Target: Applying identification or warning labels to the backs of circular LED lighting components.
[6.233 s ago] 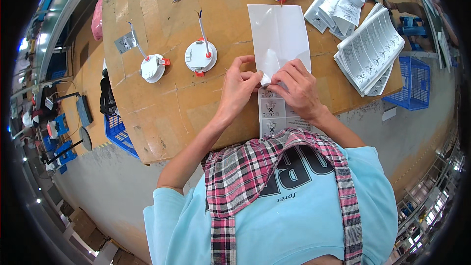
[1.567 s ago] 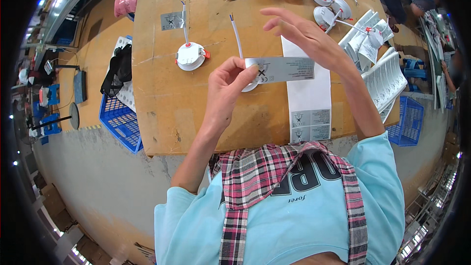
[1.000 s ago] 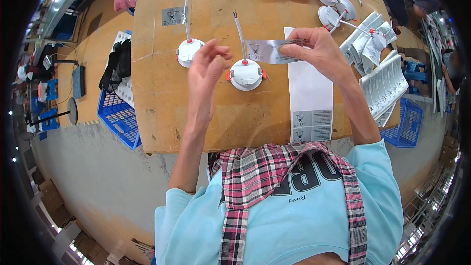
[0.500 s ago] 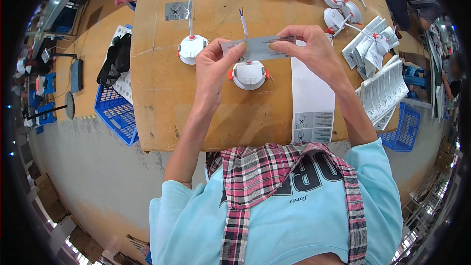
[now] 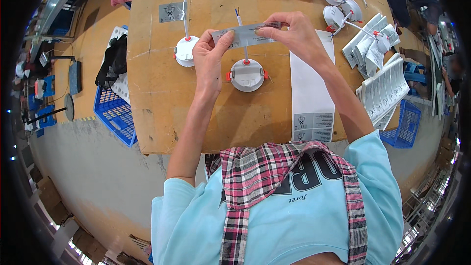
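Pinching a grey label strip (image 5: 247, 34) at either end, left hand (image 5: 212, 59); right hand (image 5: 289, 32); apparently above a round lamp (image 5: 247, 74).

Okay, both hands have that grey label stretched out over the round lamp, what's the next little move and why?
Probably lower the label onto the round lamp. The left hand and right hand pinch its ends taut directly above the lamp, which lies back-up on the cardboard table, unlabelled.
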Motion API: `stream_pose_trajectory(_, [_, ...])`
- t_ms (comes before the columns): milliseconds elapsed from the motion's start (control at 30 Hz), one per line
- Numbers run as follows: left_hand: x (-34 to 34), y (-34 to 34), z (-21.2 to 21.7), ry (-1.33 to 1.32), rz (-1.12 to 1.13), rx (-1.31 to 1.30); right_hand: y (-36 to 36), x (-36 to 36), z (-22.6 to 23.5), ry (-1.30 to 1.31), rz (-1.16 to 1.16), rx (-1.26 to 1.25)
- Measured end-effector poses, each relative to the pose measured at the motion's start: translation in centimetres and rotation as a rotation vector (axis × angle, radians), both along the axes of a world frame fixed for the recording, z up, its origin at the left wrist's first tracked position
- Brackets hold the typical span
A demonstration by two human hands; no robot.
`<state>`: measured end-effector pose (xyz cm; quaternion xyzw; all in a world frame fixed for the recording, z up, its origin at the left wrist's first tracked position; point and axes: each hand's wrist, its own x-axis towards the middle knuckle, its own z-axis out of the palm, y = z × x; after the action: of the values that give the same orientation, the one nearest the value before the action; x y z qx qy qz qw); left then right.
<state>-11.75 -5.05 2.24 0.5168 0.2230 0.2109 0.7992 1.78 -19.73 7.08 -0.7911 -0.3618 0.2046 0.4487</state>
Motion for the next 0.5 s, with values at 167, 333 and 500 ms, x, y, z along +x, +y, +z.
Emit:
stream_pose_trajectory(167, [0.15,0.06,-0.22,-0.018,0.002,-0.021,0.24,0.04,-0.19,0.019,-0.009,0.014])
stream_pose_trajectory(333, [0.10,0.20,-0.35,-0.009,-0.003,-0.042,0.32,0.09,-0.48,0.017,-0.016,0.008])
stream_pose_trajectory(500, [0.04,0.25,-0.40,-0.023,-0.023,-0.073,0.38,-0.03,-0.80,0.042,-0.026,0.046])
